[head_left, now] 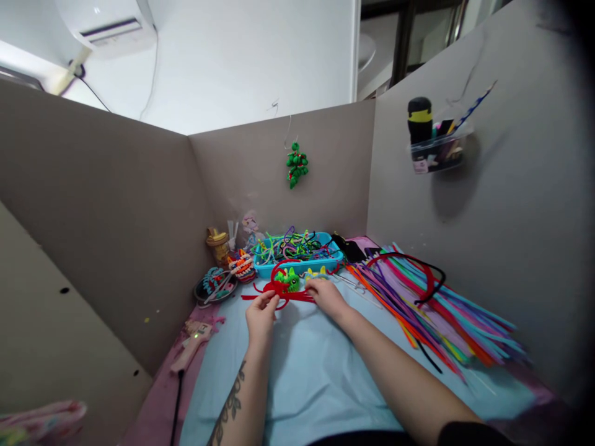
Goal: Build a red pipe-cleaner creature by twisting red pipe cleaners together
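Red pipe cleaners (279,288), some bent into loops and some straight, are held up between my two hands over the blue cloth. My left hand (261,313) pinches them at the lower left of the bundle. On the other side, my right hand (325,296) has its fingers closed around the right-hand ends. Just behind the red bundle sits a green pipe-cleaner figure (292,280) with an eye, partly covered by it. A yellow and light-blue piece (316,273) lies beyond my right hand.
A blue tray (269,271) of tangled offcuts stands at the back. Many coloured pipe cleaners (432,310) spread on the right, near scissors (356,284). At left are a dark bowl (202,296), a jar (218,246) and a pink corded glue gun (190,348). Partition walls surround the table.
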Available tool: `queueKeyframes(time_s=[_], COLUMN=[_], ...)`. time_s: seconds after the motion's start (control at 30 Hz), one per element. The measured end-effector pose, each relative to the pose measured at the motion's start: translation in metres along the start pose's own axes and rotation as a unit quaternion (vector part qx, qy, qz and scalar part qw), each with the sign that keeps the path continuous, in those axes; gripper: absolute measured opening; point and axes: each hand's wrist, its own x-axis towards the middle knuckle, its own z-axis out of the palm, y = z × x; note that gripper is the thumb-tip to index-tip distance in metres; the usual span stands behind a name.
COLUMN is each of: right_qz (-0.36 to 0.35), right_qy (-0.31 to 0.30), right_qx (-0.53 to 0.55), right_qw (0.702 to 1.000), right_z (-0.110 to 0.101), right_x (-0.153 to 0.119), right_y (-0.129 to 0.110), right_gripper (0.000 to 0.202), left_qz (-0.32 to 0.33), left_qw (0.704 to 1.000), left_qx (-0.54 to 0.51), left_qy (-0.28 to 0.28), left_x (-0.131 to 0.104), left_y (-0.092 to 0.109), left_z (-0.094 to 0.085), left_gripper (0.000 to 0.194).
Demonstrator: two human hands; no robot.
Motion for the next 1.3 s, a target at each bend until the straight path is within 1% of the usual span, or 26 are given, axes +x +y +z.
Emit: queueKeyframes(time_s=[0.1, 0.17, 0.27, 0.37, 0.47, 0.53, 0.63, 0.73, 0.8, 0.9, 0.97, 1.03, 1.1, 1.17, 1.23, 1.3], right_qz=[0.009, 0.002, -0.039, -0.087, -0.099, -0.096, -0.078, -0.034, 0.003, 0.057, 0.088, 0.117, 0.147, 0.173, 0.189, 0.189], right_qy=[-0.005, -0.022, -0.061, -0.104, -0.132, -0.122, -0.059, 0.0, 0.023, 0.051, 0.07, 0.082, 0.076, 0.057, 0.038, 0.025], right_qx=[-0.019, -0.034, -0.031, 0.002, 0.041, 0.05, 0.066, 0.131, 0.201, 0.315, 0.376, 0.423, 0.459, 0.484, 0.502, 0.512], right_qw=[1.0, 0.999, 0.997, 0.991, 0.985, 0.987, 0.993, 0.991, 0.979, 0.946, 0.92, 0.895, 0.873, 0.856, 0.843, 0.837], right_z=[-0.006, -0.008, -0.012, -0.018, -0.023, -0.024, -0.02, -0.011, -0.005, 0.0, 0.0, 0.002, 0.004, 0.007, 0.009, 0.012], right_x=[-0.001, -0.001, 0.001, 0.002, 0.002, 0.002, 0.001, -0.001, -0.002, -0.002, -0.001, -0.001, -0.001, -0.001, -0.002, -0.003], right_y=[-0.003, -0.003, -0.002, 0.0, -0.002, -0.005, -0.011, -0.018, -0.023, -0.03, -0.032, -0.033, -0.032, -0.031, -0.03, -0.029], right_gripper=[0.02, 0.019, 0.019, 0.018, 0.017, 0.017, 0.017, 0.014, 0.01, 0.006, 0.009, 0.017, 0.025, 0.032, 0.035, 0.035], left_qz=[0.001, 0.002, -0.001, -0.005, -0.011, -0.015, -0.024, -0.042, -0.055, -0.069, -0.074, -0.073, -0.072, -0.071, -0.07, -0.068], left_qw=[1.0, 1.0, 1.0, 1.0, 1.0, 1.0, 1.0, 0.999, 0.998, 0.997, 0.996, 0.994, 0.993, 0.992, 0.992, 0.992], left_qx=[0.003, 0.003, 0.006, 0.005, 0.001, -0.003, -0.013, -0.017, -0.022, -0.028, -0.024, -0.02, -0.018, -0.017, -0.016, -0.015], left_qy=[0.002, 0.0, -0.007, -0.006, -0.006, -0.004, 0.003, -0.004, -0.012, -0.03, -0.051, -0.077, -0.096, -0.103, -0.105, -0.105], left_x=[0.001, 0.001, 0.002, 0.003, 0.004, 0.003, 0.003, 0.004, 0.005, 0.005, 0.003, 0.001, 0.0, -0.001, -0.002, -0.002], left_y=[0.001, 0.002, 0.003, 0.004, 0.005, 0.007, 0.01, 0.009, 0.007, 0.005, 0.005, 0.005, 0.006, 0.007, 0.007, 0.008], left_z=[-0.001, -0.001, -0.002, -0.004, -0.006, -0.006, -0.007, -0.008, -0.008, -0.007, -0.006, -0.004, -0.003, -0.003, -0.002, -0.001], left_gripper=[0.043, 0.043, 0.044, 0.044, 0.043, 0.043, 0.044, 0.046, 0.047, 0.047, 0.045, 0.044, 0.044, 0.043, 0.043, 0.042])
